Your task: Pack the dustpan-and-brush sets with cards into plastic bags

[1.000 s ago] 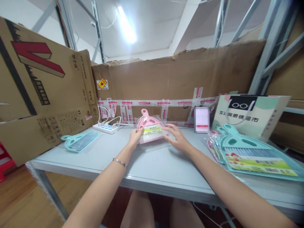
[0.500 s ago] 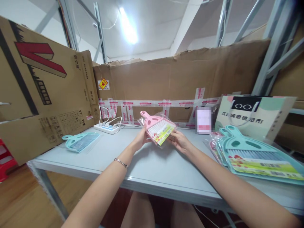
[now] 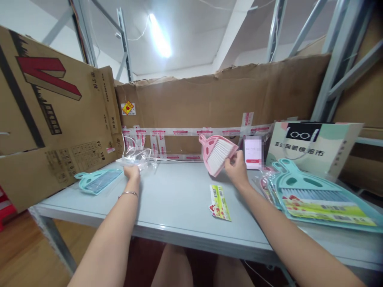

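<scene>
My right hand (image 3: pixel 237 166) is closed on the lower right edge of a pink dustpan and brush set (image 3: pixel 218 153), held tilted above the table with its white bristles facing me. Over at the left, my left hand (image 3: pixel 131 172) grips a crumpled clear plastic bag (image 3: pixel 139 157) near the power strip. A printed card (image 3: pixel 220 202) in green, yellow and white lies flat on the table below the pink set. Left of my left hand rests a light blue dustpan and brush set (image 3: pixel 100 180).
At the right lie several wrapped dustpan sets (image 3: pixel 314 191), light blue on top. Behind them stands a paper carrier bag (image 3: pixel 344 147), with a lit phone (image 3: pixel 253 153) beside it. Cardboard walls (image 3: pixel 179 103) enclose the table's (image 3: pixel 170 199) back and left.
The pink set is out of its plastic bag and has moved right in my right hand. My left hand has moved left with the bag. The card now lies on the table.
</scene>
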Available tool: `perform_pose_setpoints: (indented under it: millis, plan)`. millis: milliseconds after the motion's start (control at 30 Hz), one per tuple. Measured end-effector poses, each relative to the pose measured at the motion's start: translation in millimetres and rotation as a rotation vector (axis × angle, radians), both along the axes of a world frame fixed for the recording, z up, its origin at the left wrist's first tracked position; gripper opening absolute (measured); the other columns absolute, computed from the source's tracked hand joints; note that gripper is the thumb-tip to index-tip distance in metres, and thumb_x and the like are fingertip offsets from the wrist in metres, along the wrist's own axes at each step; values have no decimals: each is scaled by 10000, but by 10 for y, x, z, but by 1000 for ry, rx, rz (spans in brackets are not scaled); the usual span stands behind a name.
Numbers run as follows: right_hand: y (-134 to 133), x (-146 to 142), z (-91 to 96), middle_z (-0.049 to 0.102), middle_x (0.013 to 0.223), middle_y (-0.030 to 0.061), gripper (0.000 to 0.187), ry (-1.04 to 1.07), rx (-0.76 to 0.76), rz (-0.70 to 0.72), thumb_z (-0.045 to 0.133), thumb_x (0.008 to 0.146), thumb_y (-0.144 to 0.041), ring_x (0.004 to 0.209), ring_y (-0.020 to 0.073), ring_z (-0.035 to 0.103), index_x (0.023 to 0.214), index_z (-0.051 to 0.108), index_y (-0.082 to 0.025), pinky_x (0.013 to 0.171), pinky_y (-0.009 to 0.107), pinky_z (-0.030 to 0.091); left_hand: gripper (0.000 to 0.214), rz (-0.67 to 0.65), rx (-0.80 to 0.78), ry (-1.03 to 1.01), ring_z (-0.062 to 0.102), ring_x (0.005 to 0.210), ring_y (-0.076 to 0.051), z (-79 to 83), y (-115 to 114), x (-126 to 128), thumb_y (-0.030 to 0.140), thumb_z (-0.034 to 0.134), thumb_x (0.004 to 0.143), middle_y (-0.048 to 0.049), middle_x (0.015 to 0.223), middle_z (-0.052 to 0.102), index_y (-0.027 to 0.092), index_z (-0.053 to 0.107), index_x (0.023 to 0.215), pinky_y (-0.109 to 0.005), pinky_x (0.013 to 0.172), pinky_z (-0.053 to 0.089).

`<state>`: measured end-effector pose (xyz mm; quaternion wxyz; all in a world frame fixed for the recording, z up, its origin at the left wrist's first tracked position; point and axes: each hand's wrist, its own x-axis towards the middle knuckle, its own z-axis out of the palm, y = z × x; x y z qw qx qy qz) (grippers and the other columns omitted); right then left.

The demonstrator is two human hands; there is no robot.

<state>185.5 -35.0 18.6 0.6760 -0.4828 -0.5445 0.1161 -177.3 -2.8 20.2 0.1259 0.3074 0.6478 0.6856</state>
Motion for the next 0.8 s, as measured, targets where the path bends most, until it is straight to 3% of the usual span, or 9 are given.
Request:
perform_pose_setpoints:
  millis: [67,133,233,333,467,567,633,733,800]
  plan:
    - [7,44,18,543,733,21,182,-34,34,-137,481,674,-210,712,191,572,775,331,-235,749,399,468,880,141,-82,-13,156,1318,-428,8,-1,-50,117,607,608,-407,1357,175,-72,116,1313,-567,1000,234]
    - [25,81,42,538,745,13,199,74,84,-160,482,669,-192,718,178,569,783,326,-237,751,395,476,1010,263,-107,30,-53,1340,-403,47,-22,2,119,643,581,-385,1401,-67,-75,3,1338,-554,1057,84]
    - [49,110,100,553,768,-29,258,451,133,24,492,651,-156,699,133,590,813,314,-248,685,340,516,962,255,68,310,-111,1355,-323,148,-100,247,184,632,653,-250,1459,-129,33,27,1385,-479,1094,-10]
    - [20,70,161,573,710,-67,281,725,-16,381,506,627,-103,615,94,608,815,349,-241,626,271,530,658,-259,269,344,156,1359,-263,228,-178,629,288,543,782,-174,1460,196,137,257,1355,-428,1104,141]
    - [-83,-91,139,614,665,-38,230,608,-330,718,555,633,-99,562,96,616,789,428,-210,593,237,526,468,-1146,180,-119,432,1216,-250,250,-244,1007,419,521,806,-113,1353,423,232,448,1230,-450,970,387]
    - [-132,-203,75,643,738,12,260,385,-495,844,595,657,-158,623,128,630,879,465,-200,653,289,527,471,-1394,275,-193,441,1205,-222,251,-316,1012,349,626,747,-56,1379,405,272,481,1188,-379,951,415]
    - [-156,-249,64,628,831,32,330,300,-437,707,588,677,-204,721,149,624,981,460,-207,732,341,512,455,-1401,313,-184,470,1172,-213,265,-378,952,312,675,706,-52,1355,437,259,506,1125,-338,904,446]
    - [-231,-322,137,540,1037,71,379,51,-36,266,549,731,-286,962,194,541,1095,457,-230,868,398,437,420,-1313,316,-150,522,1099,-215,310,-472,925,318,719,654,-67,1263,524,229,521,1013,-311,803,491]
    - [-312,-419,232,475,1108,87,362,-301,161,144,552,751,-345,1050,230,465,1096,514,-243,920,424,371,449,-1256,306,-121,542,1061,-221,349,-532,968,329,745,610,-76,1194,568,221,516,980,-306,760,500]
